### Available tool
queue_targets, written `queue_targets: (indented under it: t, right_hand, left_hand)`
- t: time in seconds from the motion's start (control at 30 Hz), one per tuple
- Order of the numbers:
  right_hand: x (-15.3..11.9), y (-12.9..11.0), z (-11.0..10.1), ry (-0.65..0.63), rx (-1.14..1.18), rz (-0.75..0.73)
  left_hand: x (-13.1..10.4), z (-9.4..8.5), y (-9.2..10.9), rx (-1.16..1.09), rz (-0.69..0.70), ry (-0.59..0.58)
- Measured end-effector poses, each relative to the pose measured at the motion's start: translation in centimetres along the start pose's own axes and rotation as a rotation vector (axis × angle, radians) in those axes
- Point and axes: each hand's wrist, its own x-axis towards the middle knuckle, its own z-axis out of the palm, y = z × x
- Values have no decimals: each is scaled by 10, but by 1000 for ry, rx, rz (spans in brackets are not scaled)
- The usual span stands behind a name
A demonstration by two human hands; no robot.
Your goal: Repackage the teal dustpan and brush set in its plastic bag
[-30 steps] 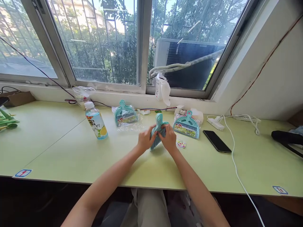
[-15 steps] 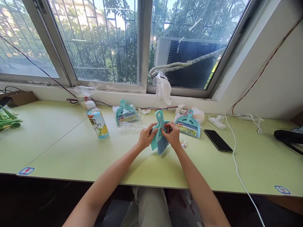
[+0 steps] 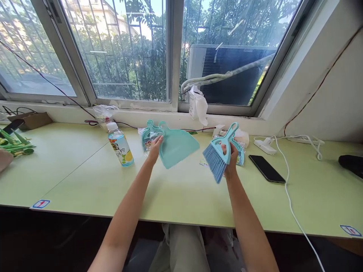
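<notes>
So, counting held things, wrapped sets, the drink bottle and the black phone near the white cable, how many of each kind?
Held dustpan: 1
Held hand brush: 1
Wrapped dustpan-and-brush sets: 2
Drink bottle: 1
Black smartphone: 1
Total: 6

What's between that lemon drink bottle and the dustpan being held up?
In the head view, the left hand, holding the dustpan, and, farther back, a partly hidden, plastic-wrapped dustpan-and-brush set lie between it and the bottle.

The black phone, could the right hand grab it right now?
Probably not right away: the right hand is holding the brush. The black phone lies uncovered to its right, though, so with the brush put down it could likely get there.
</notes>
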Motion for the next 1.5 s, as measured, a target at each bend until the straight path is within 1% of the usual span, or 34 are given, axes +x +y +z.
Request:
queue_targets:
  t: [0.07, 0.1, 0.17, 0.2, 0.27, 0.33, 0.4, 0.43, 0.5, 0.57, 0.67, 0.73, 0.83, 0.87, 0.93, 1.0, 1.1, 1.33, 1.4, 1.5]
  right_hand:
    - [8, 1, -11, -97, -141, 15]
    - [10, 1, -14, -164, -258, 14]
    - [10, 2, -16, -298, -555, -9]
    - [7, 2, -15, -355, -714, -24]
    - [0, 4, -9, -460, -997, -26]
    - [-7, 7, -3, -592, -1202, 29]
    - [-12, 11, 1, -712, -1341, 107]
    - [-13, 13, 2, -751, -1395, 145]
    - [-14, 18, 3, -778, -1482, 199]
    - [-13, 21, 3, -765, -1535, 227]
    - [-12, 23, 4, -695, -1535, 238]
    - [-11, 23, 4, -612, -1506, 224]
    - [-10, 23, 5, -466, -1467, 178]
    - [-10, 23, 5, -424, -1459, 164]
    - [-10, 23, 5, -370, -1450, 146]
    - [-10, 23, 5, -355, -1449, 137]
    - [-10, 25, 5, -360, -1459, 138]
    - [-10, 28, 4, -369, -1462, 150]
    - [-9, 30, 3, -378, -1452, 152]
    - [-10, 35, 0, -448, -1415, 115]
  left_hand:
    - [-4, -2, -1, 47, -97, -212]
    - [-7, -1, -2, 88, -138, -330]
    - [-14, 1, -5, 185, -189, -570]
    - [-16, 2, -6, 230, -203, -672]
    - [-18, 3, -9, 297, -204, -804]
    - [-16, 2, -14, 358, -178, -855]
    - [-13, 0, -19, 433, -150, -871]
    - [-12, -1, -22, 476, -144, -876]
    - [-10, -3, -28, 563, -140, -879]
    - [-9, -4, -32, 644, -136, -873]
    - [-10, -5, -32, 723, -144, -843]
    - [-10, -5, -30, 761, -123, -750]
    - [-9, -6, -25, 836, -35, -536]
    - [-9, -6, -24, 853, -11, -482]
    - [-9, -6, -23, 869, 1, -426]
    - [-9, -6, -24, 876, 1, -406]
    - [-10, -6, -25, 885, 5, -413]
    - [-11, -4, -28, 921, -19, -475]
    - [-11, -4, -29, 896, -7, -528]
    - [-12, -3, -32, 798, 33, -645]
